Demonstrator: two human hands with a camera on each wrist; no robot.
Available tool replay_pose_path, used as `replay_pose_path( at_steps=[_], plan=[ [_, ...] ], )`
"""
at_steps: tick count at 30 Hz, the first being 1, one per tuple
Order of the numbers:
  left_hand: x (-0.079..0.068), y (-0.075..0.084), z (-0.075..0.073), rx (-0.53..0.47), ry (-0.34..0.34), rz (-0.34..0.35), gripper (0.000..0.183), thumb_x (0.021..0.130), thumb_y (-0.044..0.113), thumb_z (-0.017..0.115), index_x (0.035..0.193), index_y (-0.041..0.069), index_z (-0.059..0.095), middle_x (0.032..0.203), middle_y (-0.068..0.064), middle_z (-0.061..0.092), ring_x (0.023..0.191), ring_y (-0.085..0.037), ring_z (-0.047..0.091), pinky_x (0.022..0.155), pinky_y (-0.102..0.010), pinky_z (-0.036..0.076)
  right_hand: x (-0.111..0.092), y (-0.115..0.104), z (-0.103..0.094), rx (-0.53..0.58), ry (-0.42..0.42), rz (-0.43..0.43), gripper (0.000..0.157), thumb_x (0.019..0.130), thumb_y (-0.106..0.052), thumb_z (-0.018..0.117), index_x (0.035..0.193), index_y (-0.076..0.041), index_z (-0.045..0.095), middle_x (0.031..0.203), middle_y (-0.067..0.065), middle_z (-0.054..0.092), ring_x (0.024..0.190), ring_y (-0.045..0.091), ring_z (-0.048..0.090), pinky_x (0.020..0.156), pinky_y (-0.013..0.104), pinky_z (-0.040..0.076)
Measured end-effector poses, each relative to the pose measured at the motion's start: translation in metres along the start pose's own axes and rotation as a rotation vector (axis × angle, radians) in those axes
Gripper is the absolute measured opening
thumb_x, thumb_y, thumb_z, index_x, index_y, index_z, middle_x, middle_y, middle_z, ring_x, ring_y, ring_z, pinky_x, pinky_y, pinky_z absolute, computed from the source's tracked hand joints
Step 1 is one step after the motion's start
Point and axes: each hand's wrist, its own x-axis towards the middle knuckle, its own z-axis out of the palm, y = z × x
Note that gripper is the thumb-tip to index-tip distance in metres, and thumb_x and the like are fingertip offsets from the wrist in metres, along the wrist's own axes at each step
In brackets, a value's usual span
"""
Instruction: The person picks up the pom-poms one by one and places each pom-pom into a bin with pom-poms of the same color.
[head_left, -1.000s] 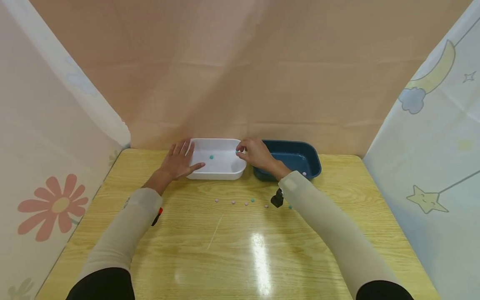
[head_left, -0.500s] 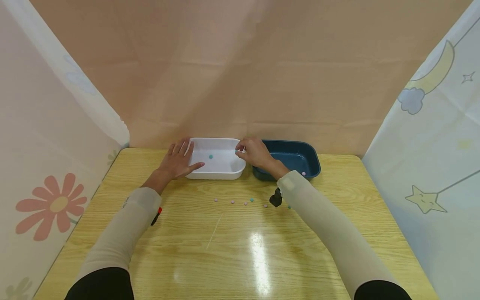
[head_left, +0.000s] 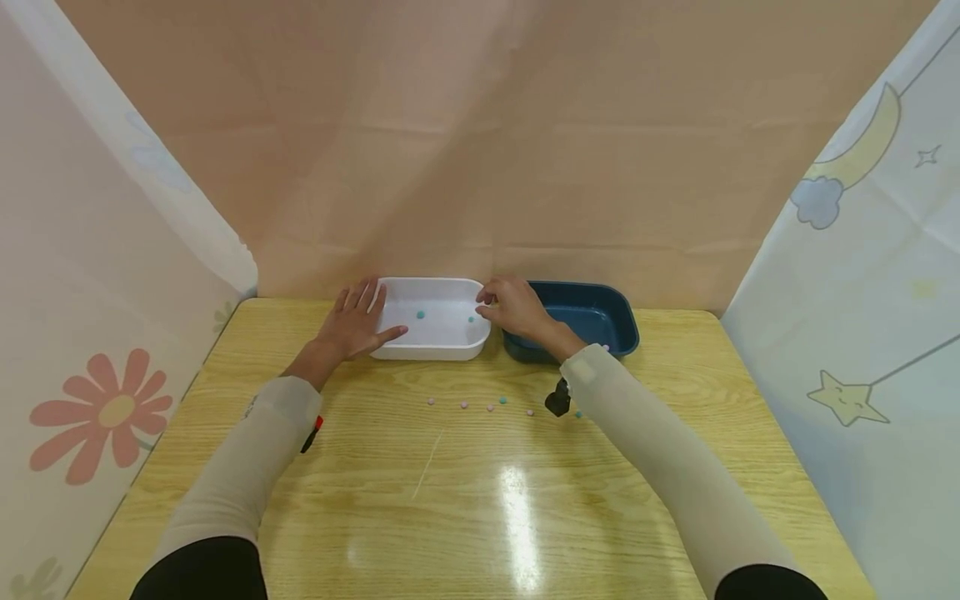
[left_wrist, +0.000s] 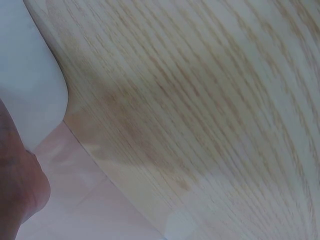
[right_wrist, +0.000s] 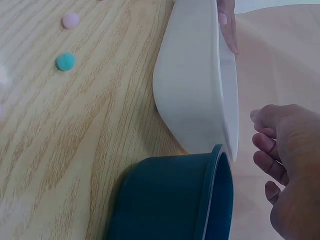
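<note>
With fingers spread, my left hand (head_left: 356, 322) rests on the left end of a white plastic basin (head_left: 431, 352). Two small teal pom-poms lie inside it, one near the middle (head_left: 421, 315) and the other pom-pom (head_left: 471, 319) near its right end. My right hand (head_left: 517, 307) hovers over that right end, beside a dark blue basin (head_left: 592, 321). In the right wrist view its loosely bent fingers (right_wrist: 267, 150) hold nothing. A pink pom-pom (head_left: 606, 347) shows at the blue basin's front, partly hidden by the sleeve. The left wrist view catches only part of the left hand (left_wrist: 20, 185).
A loose row of pink and teal pom-poms lies on the wooden table (head_left: 360, 500) in front of the basins, among them a teal pom-pom (right_wrist: 65, 61) and a pink pom-pom (right_wrist: 70, 20). A brown backdrop (head_left: 420, 167) stands close behind the basins.
The teal pom-pom that my right finger and thumb pinched now lies in the white basin's right end. The right fingers have parted and shifted slightly right. My left hand stays put.
</note>
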Motion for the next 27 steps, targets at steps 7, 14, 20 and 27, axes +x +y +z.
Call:
replay_pose_path(
  at_steps=[7, 14, 20, 27],
  plan=[
    [-0.001, 0.0, 0.001, -0.015, 0.004, 0.007, 0.102, 0.105, 0.071, 0.035, 0.168, -0.002, 0.004, 0.177, -0.022, -0.006, 0.164, -0.041, -0.005, 0.13, -0.062, 0.001, -0.007, 0.001, -0.003, 0.007, -0.005, -0.019, 0.019, 0.095, -0.017, 0.081, 0.108, -0.003, 0.082, 0.1, 0.012, 0.076, 0.093, 0.028, 0.069, 0.084, 0.044, 0.056],
    [-0.002, 0.0, 0.0, -0.012, 0.006, 0.003, 0.102, 0.105, 0.071, 0.035, 0.168, -0.002, 0.003, 0.177, -0.022, -0.006, 0.164, -0.04, -0.006, 0.13, -0.061, 0.001, -0.014, 0.002, -0.008, 0.016, 0.02, -0.054, 0.019, 0.093, -0.014, 0.083, 0.107, -0.002, 0.081, 0.099, 0.011, 0.075, 0.092, 0.028, 0.069, 0.086, 0.047, 0.054],
    [-0.002, 0.0, 0.0, -0.016, -0.001, 0.004, 0.102, 0.105, 0.071, 0.036, 0.168, -0.002, 0.003, 0.176, -0.022, -0.007, 0.164, -0.04, -0.006, 0.13, -0.061, 0.001, -0.022, 0.003, -0.011, 0.007, 0.004, -0.065, 0.021, 0.094, -0.016, 0.082, 0.109, -0.001, 0.081, 0.102, 0.012, 0.074, 0.095, 0.028, 0.069, 0.089, 0.05, 0.052],
    [0.0, -0.001, 0.001, -0.006, 0.004, 0.003, 0.103, 0.105, 0.072, 0.034, 0.168, -0.002, 0.002, 0.176, -0.022, -0.007, 0.164, -0.04, -0.006, 0.13, -0.061, 0.0, -0.03, 0.003, -0.012, 0.024, 0.017, -0.103, 0.022, 0.093, -0.016, 0.083, 0.109, -0.001, 0.081, 0.1, 0.011, 0.077, 0.094, 0.03, 0.07, 0.091, 0.052, 0.051]
  ],
)
